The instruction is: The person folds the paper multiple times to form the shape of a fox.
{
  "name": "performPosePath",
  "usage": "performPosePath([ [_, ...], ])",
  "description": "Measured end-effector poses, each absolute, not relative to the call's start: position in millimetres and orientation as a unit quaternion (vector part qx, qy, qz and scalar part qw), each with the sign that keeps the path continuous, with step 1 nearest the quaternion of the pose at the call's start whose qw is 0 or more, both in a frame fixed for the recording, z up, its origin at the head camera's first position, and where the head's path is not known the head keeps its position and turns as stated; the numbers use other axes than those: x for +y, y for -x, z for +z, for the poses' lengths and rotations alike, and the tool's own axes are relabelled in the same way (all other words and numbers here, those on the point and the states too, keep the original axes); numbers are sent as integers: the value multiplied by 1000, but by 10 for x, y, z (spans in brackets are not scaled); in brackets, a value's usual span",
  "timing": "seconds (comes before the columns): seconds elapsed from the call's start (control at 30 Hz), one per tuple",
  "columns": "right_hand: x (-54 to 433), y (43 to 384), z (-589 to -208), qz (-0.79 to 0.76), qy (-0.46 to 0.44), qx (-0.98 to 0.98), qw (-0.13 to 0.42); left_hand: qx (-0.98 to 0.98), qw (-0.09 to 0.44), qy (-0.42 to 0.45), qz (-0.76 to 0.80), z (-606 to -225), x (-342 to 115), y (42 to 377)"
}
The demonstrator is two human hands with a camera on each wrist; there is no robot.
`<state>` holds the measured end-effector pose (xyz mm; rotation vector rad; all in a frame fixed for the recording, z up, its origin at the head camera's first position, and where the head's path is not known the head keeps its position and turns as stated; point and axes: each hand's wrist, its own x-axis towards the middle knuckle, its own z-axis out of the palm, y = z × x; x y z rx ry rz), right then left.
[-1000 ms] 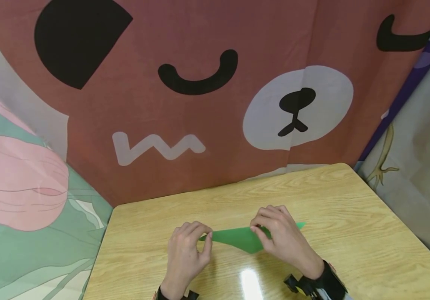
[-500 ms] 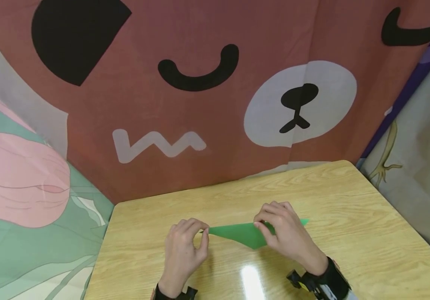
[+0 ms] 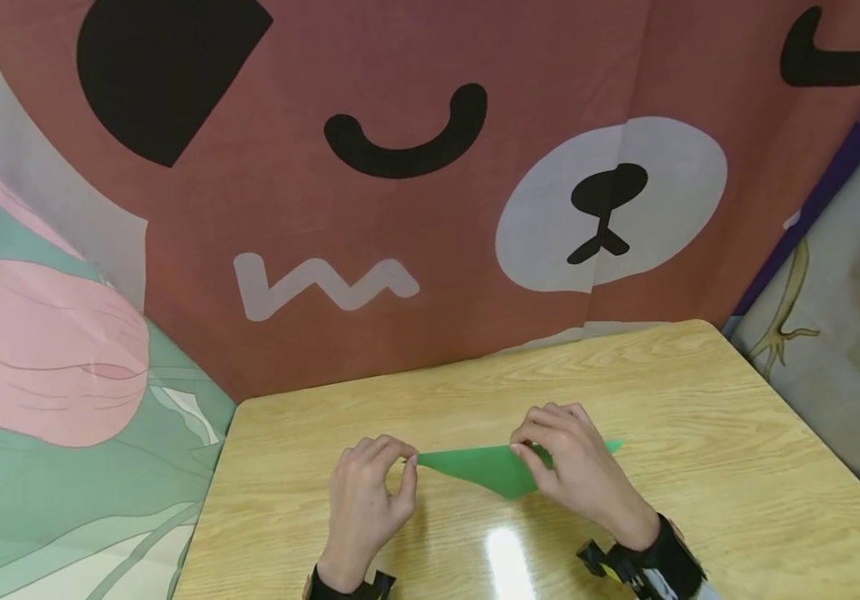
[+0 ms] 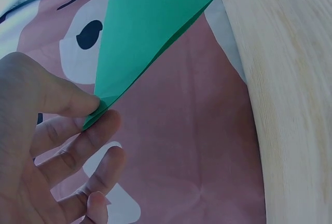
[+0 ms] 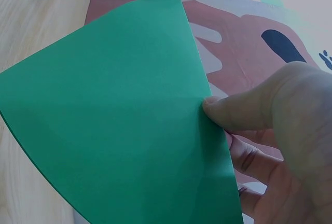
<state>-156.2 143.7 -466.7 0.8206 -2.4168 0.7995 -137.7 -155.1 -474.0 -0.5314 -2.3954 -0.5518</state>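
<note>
A folded sheet of green paper [image 3: 501,471], triangular in outline, is held above the table between both hands. My left hand [image 3: 372,500] pinches its pointed left corner between thumb and fingers; in the left wrist view the thumb lies on one face of the paper [image 4: 150,22] and the other fingers spread behind and below. My right hand [image 3: 580,471] pinches the upper edge right of the middle, with its thumb on the near face, as the right wrist view shows on the broad green paper [image 5: 114,110]. The right tip of the paper shows past the right hand.
The wood-grain table [image 3: 310,425] lies under the hands, with a bright light reflection near its front. A brown curtain [image 3: 430,217] with a bear face hangs behind it. More printed curtains stand at left and right. Each wrist wears a black camera band [image 3: 662,558].
Both hands keep their pinch on the green paper. They rose slightly in the head view at first and have hardly moved since. The head view itself has shifted a little.
</note>
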Motion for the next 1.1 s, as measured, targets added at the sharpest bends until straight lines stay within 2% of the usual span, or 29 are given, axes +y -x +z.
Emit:
performPosePath([
  [0.3,1426,1556,-4685,294,-298,-879,229,-902,318,194,-217,-4756,-1668,1392],
  [0.6,1504,1591,-4640,277,-289,-880,257,-903,331,172,-210,-4730,-1745,1367],
  [0.87,1450,1558,-4649,274,-306,-876,252,-876,346,222,-254,-4690,-1468,1318],
  [1.1,1357,1522,-4639,268,-322,-876,239,-878,299,292,-233,-4672,-1109,1320],
])
